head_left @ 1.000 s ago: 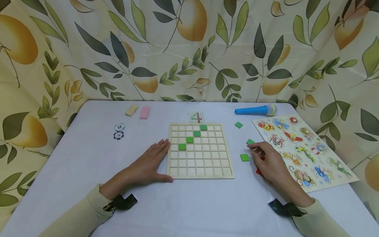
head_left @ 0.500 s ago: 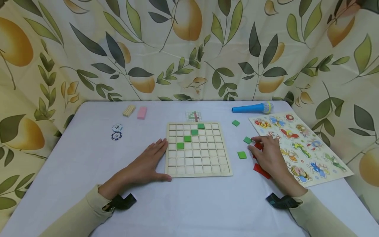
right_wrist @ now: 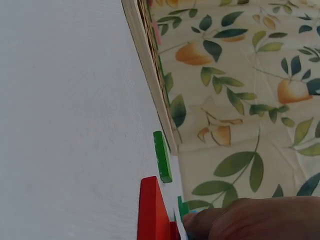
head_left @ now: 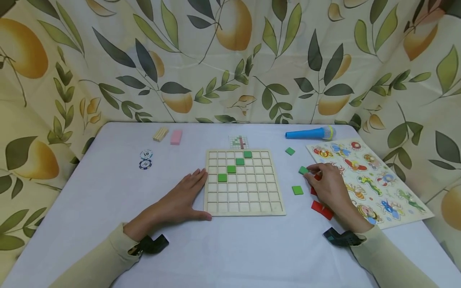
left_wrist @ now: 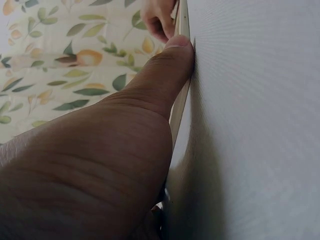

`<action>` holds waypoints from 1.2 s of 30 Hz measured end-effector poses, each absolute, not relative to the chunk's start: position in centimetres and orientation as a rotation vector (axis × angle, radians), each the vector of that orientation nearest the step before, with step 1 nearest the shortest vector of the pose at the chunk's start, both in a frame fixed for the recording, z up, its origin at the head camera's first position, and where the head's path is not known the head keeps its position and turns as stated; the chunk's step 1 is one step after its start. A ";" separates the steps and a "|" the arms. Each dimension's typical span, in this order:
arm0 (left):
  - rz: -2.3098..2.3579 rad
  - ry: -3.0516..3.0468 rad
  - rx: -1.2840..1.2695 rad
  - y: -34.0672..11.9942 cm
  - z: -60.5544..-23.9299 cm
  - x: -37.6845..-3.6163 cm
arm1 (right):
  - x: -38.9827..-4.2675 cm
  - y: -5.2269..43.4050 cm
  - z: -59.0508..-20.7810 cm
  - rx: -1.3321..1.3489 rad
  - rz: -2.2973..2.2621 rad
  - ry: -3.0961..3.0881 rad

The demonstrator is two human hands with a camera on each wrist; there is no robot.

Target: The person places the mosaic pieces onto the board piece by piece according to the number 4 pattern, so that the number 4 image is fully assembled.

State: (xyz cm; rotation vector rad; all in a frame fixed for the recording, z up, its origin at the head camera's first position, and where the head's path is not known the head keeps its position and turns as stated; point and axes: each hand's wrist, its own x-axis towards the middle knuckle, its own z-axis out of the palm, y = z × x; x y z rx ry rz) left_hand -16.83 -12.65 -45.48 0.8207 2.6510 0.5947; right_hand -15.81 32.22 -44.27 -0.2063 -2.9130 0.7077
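A square wooden grid board (head_left: pixel 245 186) lies on the white table, with several green tiles (head_left: pixel 231 169) in a diagonal of its cells. My left hand (head_left: pixel 180 197) rests flat along the board's left edge, fingers straight; its thumb (left_wrist: pixel 170 60) touches the near corner. To the board's right, my right hand (head_left: pixel 329 186) pinches at the edge of a green square tile (head_left: pixel 303 170) with thumb and index finger. The right wrist view shows a fingertip (right_wrist: pixel 195 220) against that tile. Red tiles (head_left: pixel 321 210) lie beside and partly under this hand.
Two more green tiles (head_left: pixel 297 190) lie right of the board. A sticker sheet (head_left: pixel 392 192) and a blue toy microphone (head_left: pixel 309 133) are at the right. Behind the board lies a small pattern card (head_left: pixel 238 142). Chips (head_left: pixel 145 159), a pink block (head_left: pixel 176 137) and sticks (head_left: pixel 160 134) stand left.
My right hand has shifted slightly up and away, uncovering more red tiles, and its fingertips have come to the green tile's right edge. The left hand stays in place.
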 end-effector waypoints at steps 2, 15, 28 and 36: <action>0.593 2.650 0.817 -12.7 -45.5 -16.9 | -15.5 31.9 -43.8 -0.181 0.737 -2.923; 0.583 2.641 0.806 -13.3 -45.3 -16.9 | -15.1 22.5 -38.4 0.281 0.711 -3.081; 0.554 2.645 0.820 -13.2 -45.5 -17.2 | -17.1 13.2 -39.2 0.815 0.567 -3.111; 0.551 2.647 0.843 -12.9 -45.7 -17.5 | -18.3 11.6 -39.2 0.903 0.471 -3.171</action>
